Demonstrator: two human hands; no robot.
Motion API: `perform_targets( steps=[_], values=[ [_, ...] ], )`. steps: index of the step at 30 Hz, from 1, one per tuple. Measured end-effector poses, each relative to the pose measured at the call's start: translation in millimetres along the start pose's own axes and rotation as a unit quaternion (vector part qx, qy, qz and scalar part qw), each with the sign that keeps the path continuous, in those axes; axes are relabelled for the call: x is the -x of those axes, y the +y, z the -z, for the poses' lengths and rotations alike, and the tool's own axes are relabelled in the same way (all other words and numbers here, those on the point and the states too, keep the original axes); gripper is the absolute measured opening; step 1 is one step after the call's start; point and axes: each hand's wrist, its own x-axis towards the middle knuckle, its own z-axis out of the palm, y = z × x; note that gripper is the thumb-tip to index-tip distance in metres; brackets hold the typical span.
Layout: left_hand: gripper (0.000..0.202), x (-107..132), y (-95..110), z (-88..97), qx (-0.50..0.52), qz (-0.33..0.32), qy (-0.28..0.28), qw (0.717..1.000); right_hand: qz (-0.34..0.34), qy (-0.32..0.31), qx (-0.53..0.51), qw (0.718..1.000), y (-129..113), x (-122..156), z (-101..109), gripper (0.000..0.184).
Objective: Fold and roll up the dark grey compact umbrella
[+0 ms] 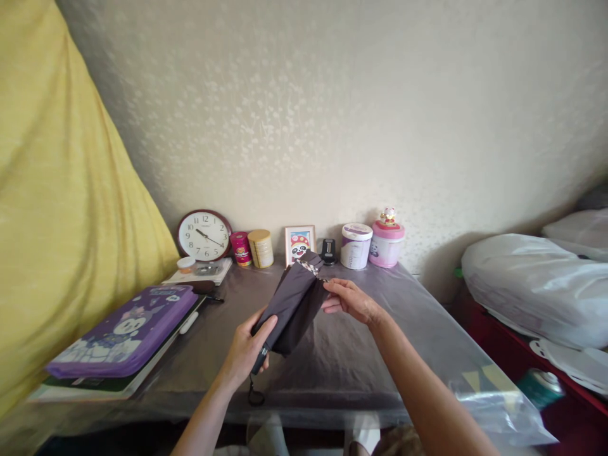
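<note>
A dark folding umbrella [291, 297] with a checked trim near its far end is held up over the table, tilted away to the right. My left hand [251, 342] wraps round its lower part by the black handle, from which a wrist strap [255, 396] dangles. At the right, my right hand [349, 299] pinches the edge of a loose fold of the canopy between thumb and fingers. The canopy's panels hang partly loose on that side. Some of the left fingers are hidden behind the umbrella.
Along the wall stand a clock [204, 235], a pink can [241, 249], a yellow canister [261, 248], a picture frame [300, 243] and two tubs [356, 247]. A purple case [124, 330] lies on the table's left. White bags [536, 285] are piled at the right.
</note>
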Motion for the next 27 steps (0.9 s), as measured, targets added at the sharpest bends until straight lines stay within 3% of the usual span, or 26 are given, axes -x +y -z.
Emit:
perform_targets(
  steps=[10,15,21,27],
  values=[
    [0.059,2.3,-4.1,-12.0,-0.045,-0.022,-0.022,0.999,-0.007,0.042,-0.095,0.995,1.0,-9.0,-24.9,0.011],
    [0.061,3.5,-4.4,-13.0,-0.028,-0.024,-0.05,0.998,-0.005,0.059,-0.101,0.993,3.2,-11.5,-31.1,0.012],
    [0.059,5.8,-2.1,-16.5,-0.062,-0.04,-0.043,0.996,0.011,0.081,-0.094,0.992,3.6,-10.9,-35.5,0.014],
    [0.056,8.6,-2.6,-21.4,-0.054,-0.039,-0.057,0.996,0.046,0.065,-0.071,0.994,8.2,-12.8,-35.0,0.02]
  ],
)
